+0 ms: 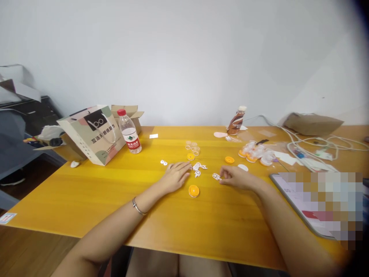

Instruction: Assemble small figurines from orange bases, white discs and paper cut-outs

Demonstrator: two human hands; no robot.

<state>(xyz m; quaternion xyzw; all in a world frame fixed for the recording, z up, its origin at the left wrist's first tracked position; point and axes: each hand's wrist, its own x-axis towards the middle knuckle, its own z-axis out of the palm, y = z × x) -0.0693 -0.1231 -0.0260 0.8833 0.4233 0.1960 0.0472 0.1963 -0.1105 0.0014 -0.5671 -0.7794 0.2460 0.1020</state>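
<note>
My left hand [175, 177] lies flat with its fingers stretched out, the fingertips beside a small pile of white perforated pieces [197, 167]. My right hand [236, 177] is closed in a pinch on the edge of one white perforated piece [216, 176], held low over the table. Between the hands, nearer to me, sits a round orange part [194, 191]. Another orange disc [190, 156] lies just beyond the pile, and an orange ring [229, 160] rests beyond my right hand. Clear round cups [193, 147] stand farther back. Two small white pieces [163, 162] lie left of my left hand.
On the left stand a paper bag [96, 134], a cardboard box [131, 111] and a water bottle [129, 132]. At the back right are a brown drink bottle [237, 121], several clear-and-orange assemblies [256, 153] and white cables [300, 144]. A tablet-like device [294, 204] lies right of my forearm.
</note>
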